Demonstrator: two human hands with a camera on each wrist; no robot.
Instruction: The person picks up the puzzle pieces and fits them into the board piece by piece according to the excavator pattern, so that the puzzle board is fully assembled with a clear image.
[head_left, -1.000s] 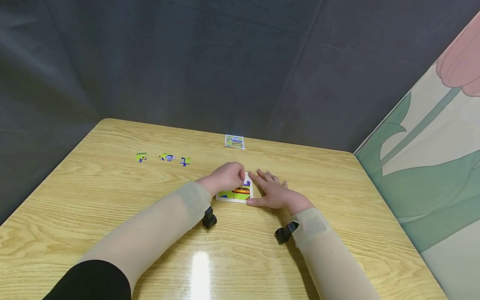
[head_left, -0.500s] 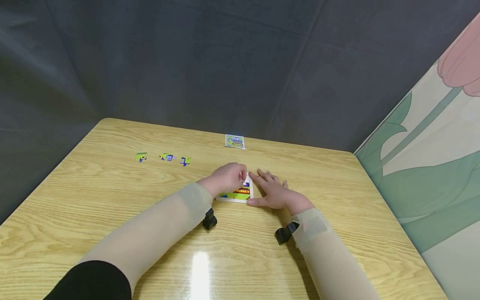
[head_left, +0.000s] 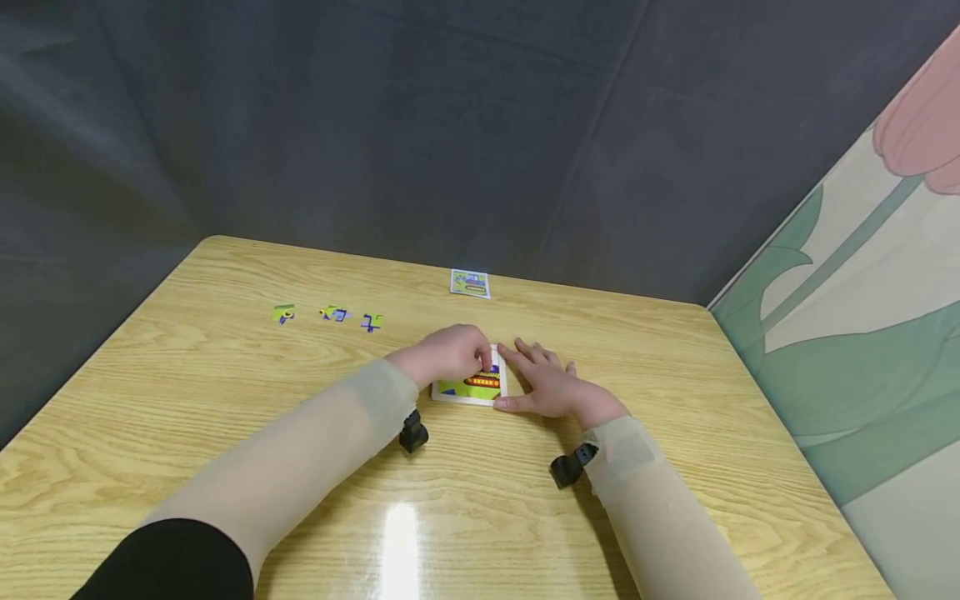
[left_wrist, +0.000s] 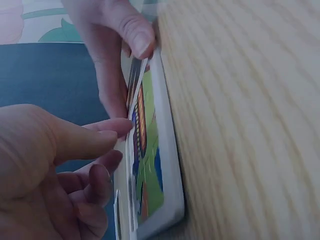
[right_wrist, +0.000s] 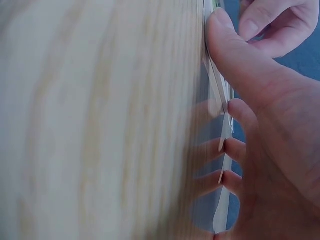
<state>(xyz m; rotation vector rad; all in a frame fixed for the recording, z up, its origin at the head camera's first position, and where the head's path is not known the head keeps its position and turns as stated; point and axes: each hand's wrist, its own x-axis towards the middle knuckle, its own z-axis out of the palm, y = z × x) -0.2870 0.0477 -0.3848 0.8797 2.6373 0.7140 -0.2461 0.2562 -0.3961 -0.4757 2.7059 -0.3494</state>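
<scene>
Forearms (head_left: 292, 467) reach forward over the wooden surface (head_left: 645, 358), and both hands work at one white-rimmed puzzle tray (head_left: 462, 401), which lies flat between them. The left hand (head_left: 453, 354) arches over the tray's far part, its back to the head camera and its fingers bent downward. From the left wrist, its index fingertip touches the inlaid picture, with the thumb slightly apart and the other fingers loosely curled; nothing shows gripped. The right hand (head_left: 543, 383) lies spread beside the tray, holding nothing: the thumb rests on the near right corner, and the index fingertip reaches the far right one.

Inside the rim are a green ground with a blue patch and a red band dotted yellow; the left hand hides much of the rest. A pale strip shows just beside its fingertips. Beyond and to the left, colourful puzzle pieces (head_left: 339, 315) form a loose row, while a small picture card (head_left: 469, 283) lies near the far edge.
</scene>
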